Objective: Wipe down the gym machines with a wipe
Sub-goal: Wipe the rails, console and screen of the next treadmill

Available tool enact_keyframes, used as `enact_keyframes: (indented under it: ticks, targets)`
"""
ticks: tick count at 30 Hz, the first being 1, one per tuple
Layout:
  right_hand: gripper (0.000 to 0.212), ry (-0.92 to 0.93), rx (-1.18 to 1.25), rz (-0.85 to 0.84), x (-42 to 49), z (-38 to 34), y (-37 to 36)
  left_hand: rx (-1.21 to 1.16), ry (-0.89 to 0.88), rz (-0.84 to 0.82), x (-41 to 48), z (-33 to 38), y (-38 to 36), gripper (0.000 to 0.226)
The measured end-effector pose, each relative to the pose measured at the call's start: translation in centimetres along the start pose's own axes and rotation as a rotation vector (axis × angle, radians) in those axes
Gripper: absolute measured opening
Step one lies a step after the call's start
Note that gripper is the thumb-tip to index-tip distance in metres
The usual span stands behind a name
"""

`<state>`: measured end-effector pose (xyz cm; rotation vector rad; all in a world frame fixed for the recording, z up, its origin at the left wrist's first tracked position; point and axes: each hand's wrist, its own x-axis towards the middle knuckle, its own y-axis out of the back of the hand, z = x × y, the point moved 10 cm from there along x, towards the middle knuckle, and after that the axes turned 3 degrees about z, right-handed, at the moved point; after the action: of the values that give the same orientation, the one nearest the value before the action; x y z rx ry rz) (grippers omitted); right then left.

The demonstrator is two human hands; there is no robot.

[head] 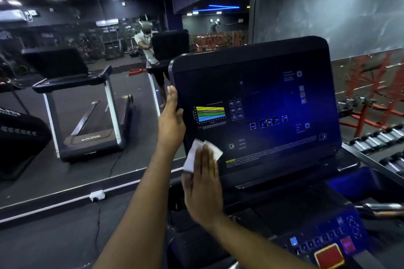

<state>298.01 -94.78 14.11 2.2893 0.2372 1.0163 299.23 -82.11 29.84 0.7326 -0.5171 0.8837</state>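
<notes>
A treadmill console screen fills the middle of the head view, dark with small printed icons and a coloured chart. My left hand holds the screen's left edge, thumb on the front and fingers behind. My right hand lies flat with straight fingers on the lower left corner of the screen, pressing a white wipe against it. The wipe sticks out above and to the left of my fingers.
Below the screen is the control panel with a red stop button. A wall mirror on the left reflects another treadmill and a person. A dumbbell rack stands to the right. A white power socket sits at the mirror's base.
</notes>
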Motion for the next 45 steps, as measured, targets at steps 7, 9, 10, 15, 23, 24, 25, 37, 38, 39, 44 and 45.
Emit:
enact_keyframes:
  ticks: [7, 9, 10, 15, 23, 24, 25, 37, 38, 39, 44, 45]
  targets:
    - [0.078, -0.352, -0.133, 0.192, 0.1, 9.0, 2.3, 0.015, -0.026, -0.011, -0.5, -0.2, -0.4, 0.072]
    - [0.082, -0.538, -0.067, 0.255, 1.9, 10.4, 3.2, 0.028, -0.020, -0.006, -0.5, -0.2, -0.5, 0.073]
    - [0.082, -0.565, -0.046, 0.252, 2.0, 10.0, 3.1, 0.035, -0.021, 0.010, -0.5, -0.1, -0.5, 0.073]
    - [0.080, -0.225, -0.162, 0.070, -2.9, 6.1, 0.5, 0.024, -0.020, 0.087, -1.3, 0.0, -0.6, 0.068]
    - [0.083, -0.600, -0.011, 0.324, 2.7, 11.7, 4.7, -0.054, 0.022, 0.079, -1.1, -0.2, -0.3, 0.067]
    - [0.078, -0.387, -0.045, 0.243, 2.1, 8.6, 3.4, -0.051, 0.025, 0.093, -1.1, -0.1, -0.3, 0.067]
    - [0.075, -0.193, -0.054, 0.152, 0.8, 5.6, 2.2, -0.050, 0.033, 0.101, -1.2, -0.1, -0.2, 0.067]
    - [0.073, -0.036, -0.105, 0.200, 9.1, 3.9, 5.6, -0.027, 0.016, 0.074, -1.5, 0.3, 0.1, 0.069]
    - [0.073, 0.096, -0.122, 0.085, 6.8, 2.5, 4.3, -0.034, 0.024, 0.082, -1.5, 0.2, 0.1, 0.069]
    - [0.073, 0.182, -0.137, 0.014, 5.7, 2.1, 3.6, -0.043, 0.033, 0.086, -1.5, 0.2, 0.1, 0.068]
    - [0.073, 0.071, -0.191, 0.201, 16.2, 3.8, 8.8, -0.019, 0.029, 0.056, -1.5, 0.4, 0.1, 0.066]
    - [0.074, -0.030, -0.163, 0.238, 18.5, 4.2, 10.1, -0.006, 0.032, 0.049, -1.5, 0.4, 0.1, 0.066]
